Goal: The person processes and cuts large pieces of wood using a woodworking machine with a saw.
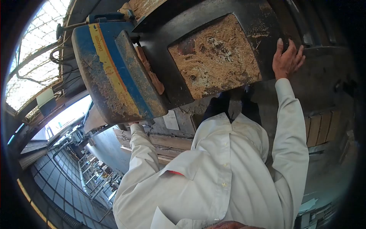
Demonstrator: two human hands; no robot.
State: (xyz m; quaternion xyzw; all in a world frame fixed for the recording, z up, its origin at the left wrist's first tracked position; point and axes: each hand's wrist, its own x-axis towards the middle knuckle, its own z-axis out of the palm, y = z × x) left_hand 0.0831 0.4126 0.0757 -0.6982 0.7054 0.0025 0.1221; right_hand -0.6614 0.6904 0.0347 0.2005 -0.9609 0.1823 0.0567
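Note:
My right hand (288,61) rests on the right edge of a dark metal machine frame (152,65), thumb and fingers spread and nothing in its grasp. At the left, my left hand (133,123) is almost wholly hidden behind the lower end of a blue machine housing (103,72). That housing carries a yellow stripe marked DANGER and is caked with dust. Sawdust and shavings (225,57) fill the square opening in the frame. A reddish-brown strip of wood (150,70) stands between housing and frame.
Wooden boards (167,142) lie low behind my left arm. Wood pieces (322,128) sit on the floor at right. A mesh window (34,57) is at upper left, with cables before it. Cluttered equipment (97,175) shows farther off at lower left.

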